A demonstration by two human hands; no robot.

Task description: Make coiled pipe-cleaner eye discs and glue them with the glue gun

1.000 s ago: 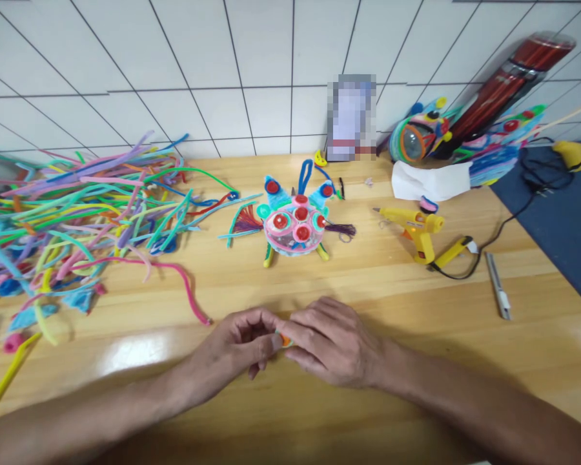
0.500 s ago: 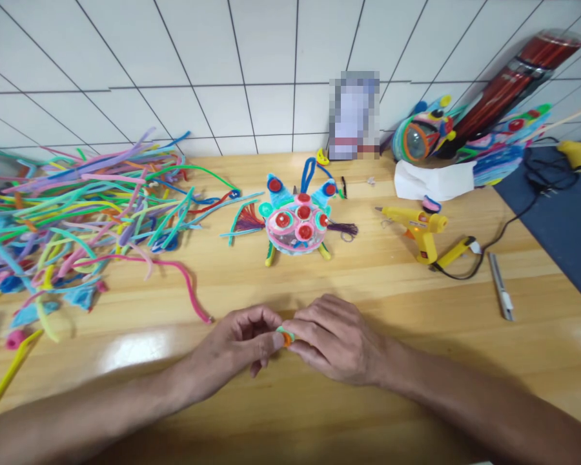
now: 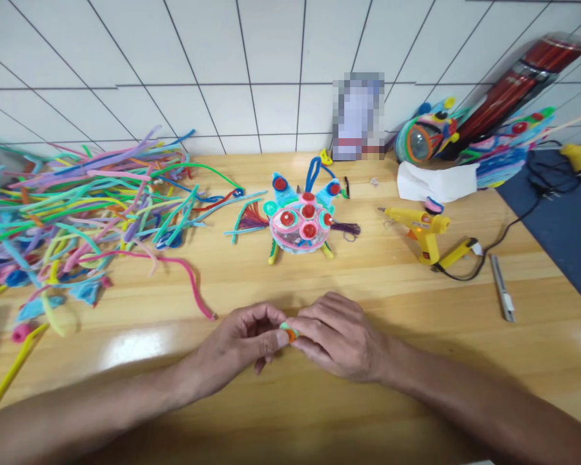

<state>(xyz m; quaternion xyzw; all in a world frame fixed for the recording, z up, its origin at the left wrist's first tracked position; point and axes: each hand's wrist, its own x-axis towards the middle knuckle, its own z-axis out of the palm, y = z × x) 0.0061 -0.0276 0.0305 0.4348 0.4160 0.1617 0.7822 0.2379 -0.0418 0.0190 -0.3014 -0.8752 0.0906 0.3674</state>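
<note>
Over the front middle of the table, my left hand (image 3: 252, 341) pinches a small orange and pale green pipe-cleaner coil (image 3: 291, 334) between thumb and fingers. My right hand (image 3: 339, 337) grips the coil's other side, its fingers bent and pressed together. Both hands cover much of the piece, so its full shape is hidden. Beyond them sits a colourful animal-like craft figure (image 3: 300, 240) with red round spots, blue ears, a blue loop on top and tassels at both sides.
A heap of pipe cleaners (image 3: 101, 194) spreads over the left, with a pink one (image 3: 193, 284) reaching toward my left hand. At right lie a yellow glue gun (image 3: 422, 232) with its cord and a utility knife (image 3: 502, 290). A red flask (image 3: 518, 90) leans by the tiled wall (image 3: 271, 51).
My hands keep their pinch on the coil, with hardly any finger movement. The whole view has shifted slightly, so things appear a little further right.
</note>
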